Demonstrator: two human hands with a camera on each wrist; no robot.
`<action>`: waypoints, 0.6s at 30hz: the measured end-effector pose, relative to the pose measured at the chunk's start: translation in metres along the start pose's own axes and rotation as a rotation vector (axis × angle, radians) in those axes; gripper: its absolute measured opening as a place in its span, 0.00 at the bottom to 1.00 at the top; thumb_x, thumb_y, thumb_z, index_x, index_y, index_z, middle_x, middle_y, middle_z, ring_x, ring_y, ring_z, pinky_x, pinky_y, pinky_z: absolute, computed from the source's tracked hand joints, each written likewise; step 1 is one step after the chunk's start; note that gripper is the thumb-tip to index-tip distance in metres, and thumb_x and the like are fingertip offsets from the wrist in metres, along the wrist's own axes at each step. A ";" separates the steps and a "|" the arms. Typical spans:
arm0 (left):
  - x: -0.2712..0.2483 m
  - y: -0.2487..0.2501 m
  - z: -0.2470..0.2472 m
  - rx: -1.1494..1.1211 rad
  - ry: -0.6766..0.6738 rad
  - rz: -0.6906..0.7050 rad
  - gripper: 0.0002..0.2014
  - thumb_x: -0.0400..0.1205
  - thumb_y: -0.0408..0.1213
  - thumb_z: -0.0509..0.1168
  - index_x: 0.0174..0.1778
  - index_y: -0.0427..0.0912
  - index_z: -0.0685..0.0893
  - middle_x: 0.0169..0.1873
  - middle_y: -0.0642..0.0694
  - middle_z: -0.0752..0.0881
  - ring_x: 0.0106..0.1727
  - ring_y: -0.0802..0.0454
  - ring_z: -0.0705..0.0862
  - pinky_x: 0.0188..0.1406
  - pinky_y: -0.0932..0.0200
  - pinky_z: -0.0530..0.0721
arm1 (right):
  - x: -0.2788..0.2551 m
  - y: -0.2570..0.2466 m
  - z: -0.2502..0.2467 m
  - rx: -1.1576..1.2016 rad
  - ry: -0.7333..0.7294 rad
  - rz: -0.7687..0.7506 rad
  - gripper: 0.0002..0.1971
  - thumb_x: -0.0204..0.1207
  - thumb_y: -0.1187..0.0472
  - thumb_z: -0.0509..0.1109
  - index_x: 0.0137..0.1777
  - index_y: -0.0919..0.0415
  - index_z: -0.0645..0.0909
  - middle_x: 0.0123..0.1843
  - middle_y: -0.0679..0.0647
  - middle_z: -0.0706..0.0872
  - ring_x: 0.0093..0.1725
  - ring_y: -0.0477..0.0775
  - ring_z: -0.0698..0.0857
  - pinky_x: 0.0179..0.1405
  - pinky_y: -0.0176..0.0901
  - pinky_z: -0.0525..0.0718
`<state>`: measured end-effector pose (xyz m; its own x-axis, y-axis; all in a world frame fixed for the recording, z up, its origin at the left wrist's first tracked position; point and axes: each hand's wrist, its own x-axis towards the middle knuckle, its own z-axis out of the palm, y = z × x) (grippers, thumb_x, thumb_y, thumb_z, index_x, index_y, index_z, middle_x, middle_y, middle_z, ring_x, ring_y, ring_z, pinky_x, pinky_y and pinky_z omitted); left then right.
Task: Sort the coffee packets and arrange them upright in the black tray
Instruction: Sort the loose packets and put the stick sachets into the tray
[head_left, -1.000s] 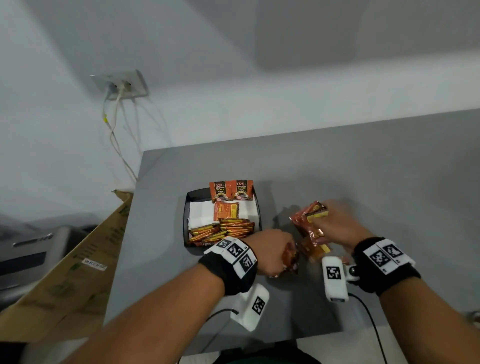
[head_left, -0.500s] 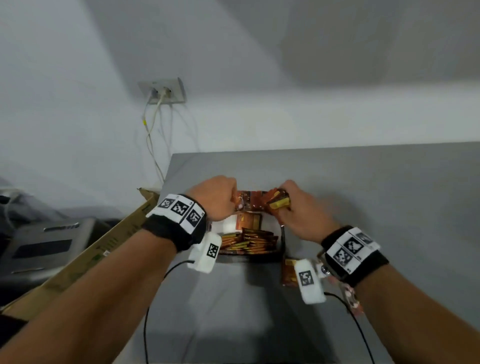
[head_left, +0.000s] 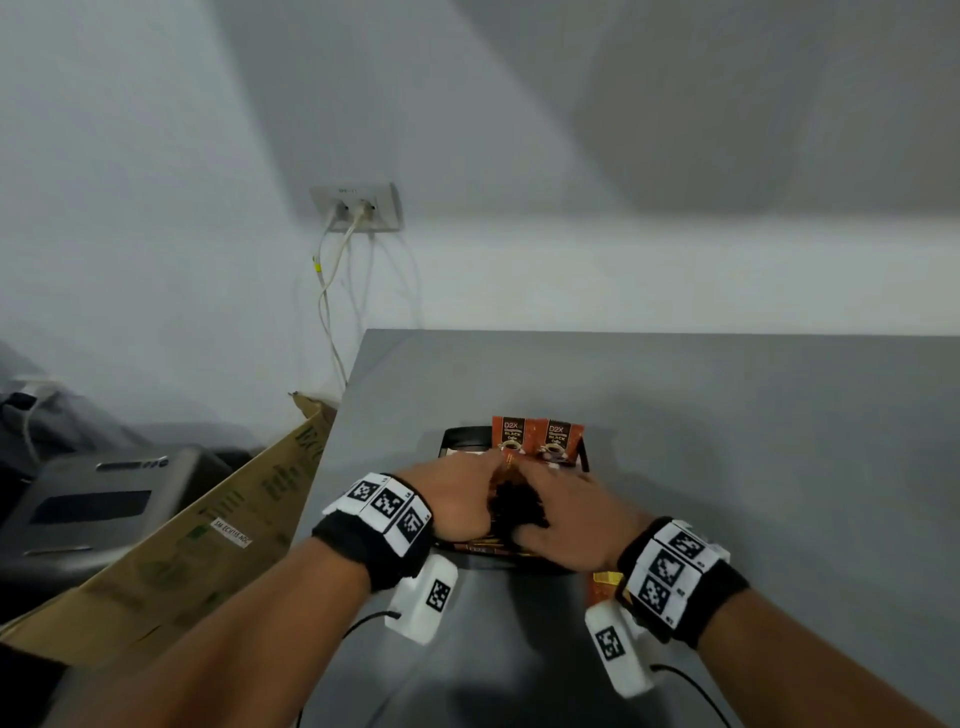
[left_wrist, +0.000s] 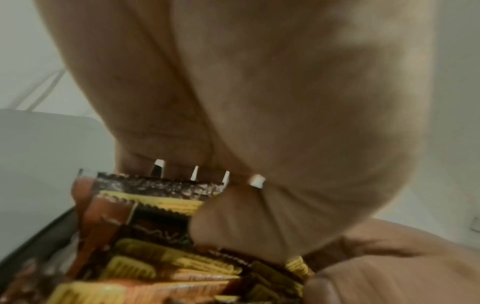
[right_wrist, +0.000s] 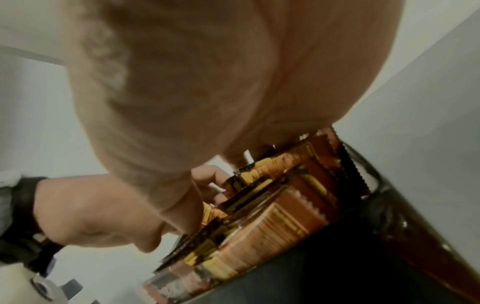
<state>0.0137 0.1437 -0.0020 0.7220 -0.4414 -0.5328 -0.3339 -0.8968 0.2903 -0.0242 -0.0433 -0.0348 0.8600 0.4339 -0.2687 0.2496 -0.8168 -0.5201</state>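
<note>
The black tray (head_left: 460, 435) sits on the grey table (head_left: 727, 441). Two orange D2X coffee packets (head_left: 535, 440) stand upright against its far wall. Both hands are down inside the tray, side by side. My left hand (head_left: 457, 499) and right hand (head_left: 558, 512) grip a bundle of orange and yellow packets (head_left: 506, 467) between them. The left wrist view shows fingers curled over the packets' serrated ends (left_wrist: 155, 197). In the right wrist view the packets (right_wrist: 272, 205) stand packed on edge against the tray wall (right_wrist: 376, 185). The hands hide most of the tray's inside.
One loose packet (head_left: 602, 584) lies on the table just under my right wrist. A cardboard box (head_left: 208, 519) leans off the table's left edge beside a grey device (head_left: 93, 509). A wall socket (head_left: 358, 208) with hanging cables is behind.
Both hands carried the bundle of packets from the table right of the tray to above it, then lowered it into the tray. One packet stayed on the table.
</note>
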 end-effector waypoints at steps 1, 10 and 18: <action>0.000 -0.002 0.001 -0.014 -0.006 0.000 0.25 0.69 0.43 0.63 0.64 0.57 0.74 0.50 0.52 0.87 0.48 0.49 0.88 0.49 0.46 0.91 | 0.000 0.003 0.002 0.001 0.026 0.010 0.31 0.73 0.36 0.62 0.75 0.45 0.67 0.68 0.44 0.80 0.64 0.49 0.81 0.73 0.55 0.77; -0.010 0.001 0.004 0.139 0.006 0.093 0.33 0.78 0.60 0.60 0.79 0.56 0.64 0.54 0.44 0.84 0.58 0.43 0.81 0.61 0.50 0.77 | -0.004 0.005 0.011 -0.250 0.039 0.071 0.43 0.76 0.22 0.47 0.85 0.46 0.58 0.85 0.45 0.66 0.85 0.51 0.64 0.86 0.68 0.44; -0.011 -0.006 0.017 0.012 -0.037 0.119 0.43 0.73 0.59 0.66 0.83 0.59 0.53 0.63 0.48 0.85 0.60 0.47 0.84 0.67 0.53 0.79 | -0.011 0.008 0.014 -0.272 0.006 0.094 0.49 0.74 0.20 0.45 0.89 0.48 0.47 0.89 0.47 0.57 0.88 0.53 0.54 0.86 0.70 0.41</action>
<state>-0.0025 0.1531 -0.0117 0.6539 -0.5455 -0.5243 -0.4232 -0.8381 0.3442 -0.0382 -0.0494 -0.0472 0.8874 0.3495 -0.3005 0.2778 -0.9258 -0.2564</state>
